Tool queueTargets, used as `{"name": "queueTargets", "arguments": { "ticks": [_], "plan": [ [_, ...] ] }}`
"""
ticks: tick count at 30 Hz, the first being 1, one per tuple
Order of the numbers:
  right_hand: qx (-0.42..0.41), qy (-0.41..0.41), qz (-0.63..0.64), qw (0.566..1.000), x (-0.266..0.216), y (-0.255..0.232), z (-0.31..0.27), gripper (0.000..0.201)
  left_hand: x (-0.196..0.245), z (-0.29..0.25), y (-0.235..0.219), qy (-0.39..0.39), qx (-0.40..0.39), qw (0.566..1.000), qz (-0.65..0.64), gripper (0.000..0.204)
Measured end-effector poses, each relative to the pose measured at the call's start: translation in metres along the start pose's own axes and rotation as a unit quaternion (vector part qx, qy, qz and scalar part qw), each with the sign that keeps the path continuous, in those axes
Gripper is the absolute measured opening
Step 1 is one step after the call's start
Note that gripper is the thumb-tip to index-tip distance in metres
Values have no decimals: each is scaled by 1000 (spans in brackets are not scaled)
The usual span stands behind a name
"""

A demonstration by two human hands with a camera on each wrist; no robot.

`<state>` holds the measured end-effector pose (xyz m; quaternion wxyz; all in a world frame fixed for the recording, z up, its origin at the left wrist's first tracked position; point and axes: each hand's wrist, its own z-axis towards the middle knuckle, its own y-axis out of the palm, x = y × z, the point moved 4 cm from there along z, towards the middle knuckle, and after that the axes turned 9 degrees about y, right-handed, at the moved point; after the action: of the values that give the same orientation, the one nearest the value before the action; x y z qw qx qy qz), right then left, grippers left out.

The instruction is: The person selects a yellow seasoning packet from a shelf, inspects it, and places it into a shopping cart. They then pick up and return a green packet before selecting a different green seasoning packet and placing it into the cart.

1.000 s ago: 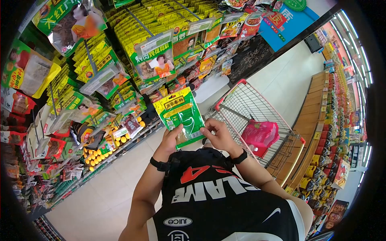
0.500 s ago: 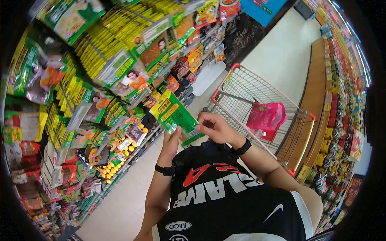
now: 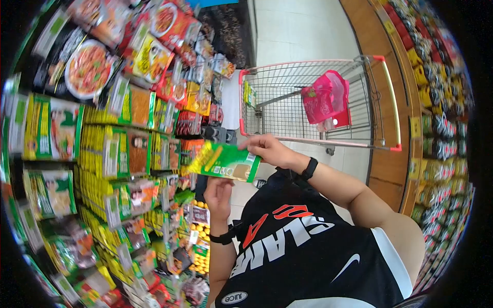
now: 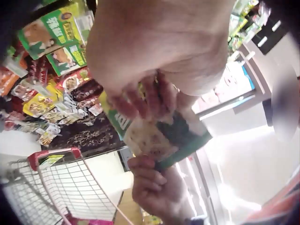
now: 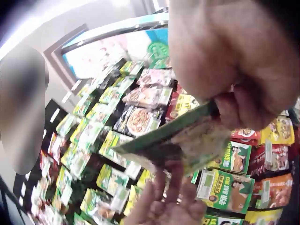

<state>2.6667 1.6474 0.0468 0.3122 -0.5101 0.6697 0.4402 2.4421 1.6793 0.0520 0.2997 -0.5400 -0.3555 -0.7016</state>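
A flat green-and-yellow spice packet (image 3: 228, 163) is held out in front of the body, its printed back facing up in the head view. My right hand (image 3: 272, 153) pinches its edge on the cart side; in the right wrist view the right hand (image 5: 234, 61) grips a corner of the packet (image 5: 187, 138). Below the packet's near long edge is my left hand (image 3: 220, 197). Its loosely bent fingers (image 5: 174, 180) reach the packet from below in the right wrist view. The left wrist view shows the left hand (image 4: 159, 51) overlapping the packet's picture side (image 4: 159, 140).
Racks of hanging food packets (image 3: 97, 159) line the left side. Ahead stands a wire shopping cart (image 3: 280, 84) with a pink bag (image 3: 324, 97) inside. A wooden-fronted shelf (image 3: 390, 169) of bagged goods runs along the right.
The view has swung left, bringing the racks round and the cart further ahead. The packet has turned from upright to lying sideways. The left hand's grip on its lower edge has loosened.
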Motion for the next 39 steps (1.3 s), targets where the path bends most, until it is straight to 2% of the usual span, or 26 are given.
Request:
{"name": "queueTargets", "arguments": {
  "ticks": [1, 2, 4, 6, 10, 12, 13, 14, 15, 18, 19, 20, 22, 23, 24, 26, 27, 28, 30, 31, 33, 36, 37, 39],
  "plan": [
    [-47, 87, 85, 991, 1, -7, -7, 24, -4, 12, 2, -1, 48, 998, 40, 27],
    [-65, 125, 137, 980, 8, -14, -10, 23, -3, 29, 12, 1, 96, 992, 79, 32],
    [-104, 198, 239, 945, 24, -23, -14, 21, -10, 53, 16, 32, 102, 985, 137, 51],
    [-118, 189, 297, 928, 26, -30, -20, 16, -12, 72, 26, 74, 129, 969, 198, 57],
    [-136, 175, 399, 890, 40, -52, -21, 22, -58, 94, 24, -122, 30, 988, 91, 50],
    [-137, 192, 457, 858, 48, -69, -17, 28, -66, 106, 45, -204, -11, 978, -36, 43],
    [-139, 206, 494, 833, 60, -80, -9, 32, -67, 110, 56, -222, -16, 971, -92, 37],
    [-142, 219, 530, 807, 61, -89, -4, 35, -74, 115, 60, -227, -34, 970, -84, 40],
    [-93, 196, 531, 819, 61, -101, -2, 43, -82, 122, 63, -232, -52, 968, -76, 43],
    [2, 153, 573, 805, 55, -138, 12, 44, -99, 150, 77, -228, -87, 970, -21, 46],
    [2, 122, 584, 803, 75, -153, 25, 46, -106, 161, 85, -224, -88, 971, -11, 46],
    [26, 129, 564, 815, 77, -164, 27, 44, -115, 172, 94, -223, -88, 971, 0, 46],
    [146, 171, 490, 843, 85, -185, 34, 42, -151, 198, 90, -229, -128, 963, 54, 43],
    [173, 195, 444, 857, 81, -196, 32, 38, -165, 212, 92, -238, -135, 958, 91, 41],
    [181, 199, 397, 878, 88, -207, 37, 37, -181, 227, 94, -244, -144, 951, 127, 39],
    [200, 203, 299, 911, 106, -231, 45, 37, -216, 256, 99, -203, -168, 946, 190, 36],
    [204, 199, 286, 915, 112, -240, 49, 32, -230, 271, 104, -182, -195, 929, 257, 33],
    [221, 194, 284, 913, 119, -250, 51, 31, -245, 282, 109, -170, -206, 921, 283, 30],
    [254, 188, 278, 907, 134, -261, 55, 29, -280, 302, 118, -203, -249, 879, 354, 25],
    [272, 188, 303, 894, 143, -264, 57, 25, -296, 308, 122, -183, -256, 868, 384, 24],
    [276, 204, 326, 881, 155, -269, 59, 24, -337, 317, 125, -135, -270, 845, 442, 23],
    [275, 240, 345, 865, 167, -267, 57, 22, -386, 322, 123, -126, -301, 786, 526, 26],
    [269, 244, 348, 864, 172, -267, 56, 21, -398, 322, 120, -138, -306, 765, 550, 26],
    [252, 235, 374, 861, 182, -268, 57, 22, -402, 329, 123, -143, -295, 751, 573, 26]
  ]
}}
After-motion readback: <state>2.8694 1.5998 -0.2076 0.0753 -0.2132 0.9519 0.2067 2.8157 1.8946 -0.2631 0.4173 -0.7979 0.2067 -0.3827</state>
